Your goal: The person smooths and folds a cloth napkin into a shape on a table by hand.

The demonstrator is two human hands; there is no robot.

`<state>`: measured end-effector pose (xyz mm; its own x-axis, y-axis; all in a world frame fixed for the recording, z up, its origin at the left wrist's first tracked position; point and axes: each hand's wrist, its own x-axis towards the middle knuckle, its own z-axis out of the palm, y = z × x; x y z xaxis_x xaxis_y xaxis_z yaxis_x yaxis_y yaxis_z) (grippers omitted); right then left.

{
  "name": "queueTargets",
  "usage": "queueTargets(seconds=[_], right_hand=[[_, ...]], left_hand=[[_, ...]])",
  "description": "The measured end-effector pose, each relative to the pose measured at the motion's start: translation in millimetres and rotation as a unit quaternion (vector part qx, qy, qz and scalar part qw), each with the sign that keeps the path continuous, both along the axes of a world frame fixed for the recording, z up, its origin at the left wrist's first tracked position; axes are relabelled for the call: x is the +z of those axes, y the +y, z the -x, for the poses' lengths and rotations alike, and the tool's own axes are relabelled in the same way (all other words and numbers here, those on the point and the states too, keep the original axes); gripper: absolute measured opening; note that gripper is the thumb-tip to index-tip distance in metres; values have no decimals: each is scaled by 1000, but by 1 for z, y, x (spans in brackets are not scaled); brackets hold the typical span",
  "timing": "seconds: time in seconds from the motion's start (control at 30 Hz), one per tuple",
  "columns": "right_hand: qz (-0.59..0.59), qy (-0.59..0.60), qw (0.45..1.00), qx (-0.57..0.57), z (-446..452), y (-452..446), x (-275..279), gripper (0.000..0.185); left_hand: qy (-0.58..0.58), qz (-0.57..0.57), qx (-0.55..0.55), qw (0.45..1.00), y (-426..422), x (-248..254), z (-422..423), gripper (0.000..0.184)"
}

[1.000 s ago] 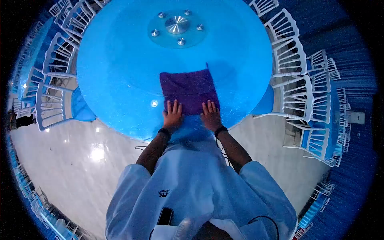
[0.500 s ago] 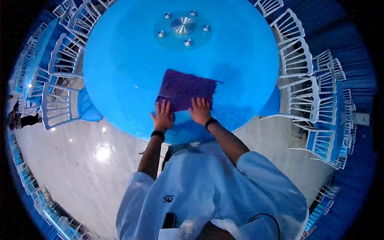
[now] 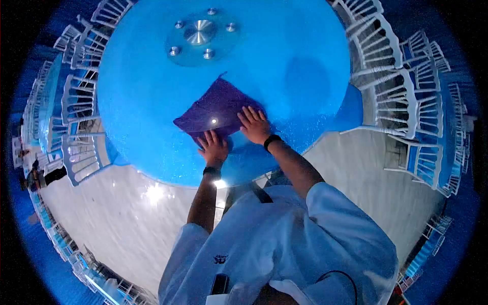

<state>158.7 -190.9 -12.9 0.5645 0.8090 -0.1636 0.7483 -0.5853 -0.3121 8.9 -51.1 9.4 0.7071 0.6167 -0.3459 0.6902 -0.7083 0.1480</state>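
A purple cloth [image 3: 216, 104] lies flat on the blue round table [image 3: 137, 101], one corner pointing to the far side. My left hand [image 3: 214, 151] rests with fingers spread on its near edge. On the cloth's right-hand edge lies my right hand [image 3: 254, 126], its fingers stretched out flat. Both palms face down, and neither hand grips anything. A small bright spot of light shows on the cloth between them.
Towards the far side is a round glass base [image 3: 223, 53] with a metal hub [image 3: 200, 32] and several small metal knobs. White spindle-back chairs [image 3: 384, 107] stand close around the table, on the left too. Pale shiny floor [image 3: 122, 213] lies on my side.
The cloth has turned on the table, so a corner now points away from me. Both hands have turned with it. My view has shifted, and the glass base appears further left.
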Motion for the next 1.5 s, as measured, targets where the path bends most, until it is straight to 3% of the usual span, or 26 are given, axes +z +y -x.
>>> queueTargets(seconds=[0.07,0.13,0.23,0.33,0.43,0.57,0.63,0.7,0.8,0.87,1.0,1.03,1.07,1.13,1.27,1.5], right_hand=[[-103,-66,992,-35,-32,-37,-17,56],[-106,-112,986,-65,-60,-77,-23,57],[-102,-139,978,-117,-99,-145,-22,58],[40,-79,980,-180,-114,-206,-3,56],[69,-57,970,-226,-119,-253,14,56],[78,-89,975,-190,-98,-284,12,58],[69,-88,981,-161,-96,-286,9,59],[62,-103,991,-57,-92,-281,5,57],[26,-79,996,19,-81,-247,22,53],[50,-16,993,102,-56,-196,27,52],[-29,29,966,255,-28,-132,17,48],[-55,48,958,279,-23,-120,20,47],[-56,47,958,276,-18,-111,22,47],[-48,35,950,308,-14,-100,22,47],[-20,15,961,275,-44,-92,14,50],[115,62,991,9,-128,-126,35,53]], left_hand=[[0,-11,-54,998,-25,-1,-40,72],[17,-25,-110,994,-55,-7,-78,72],[-62,-79,-154,983,-104,-21,-140,69],[-92,-67,-190,975,-153,-24,-180,65],[-92,-22,-271,958,-199,-17,-212,63],[-78,33,-272,959,-216,0,-210,62],[-77,4,-279,957,-207,-6,-197,62],[-27,-13,-286,958,-188,4,-176,63],[0,32,-201,979,-160,13,-133,59],[22,6,-110,994,-134,8,-63,59],[-2,-4,75,997,-130,5,32,61],[-132,-48,26,990,-126,-20,62,63],[-21,-7,125,992,-135,-6,67,65],[4,-18,154,988,-143,-11,73,66],[23,34,175,984,-155,2,40,65],[56,45,-48,996,-149,7,-94,65]])
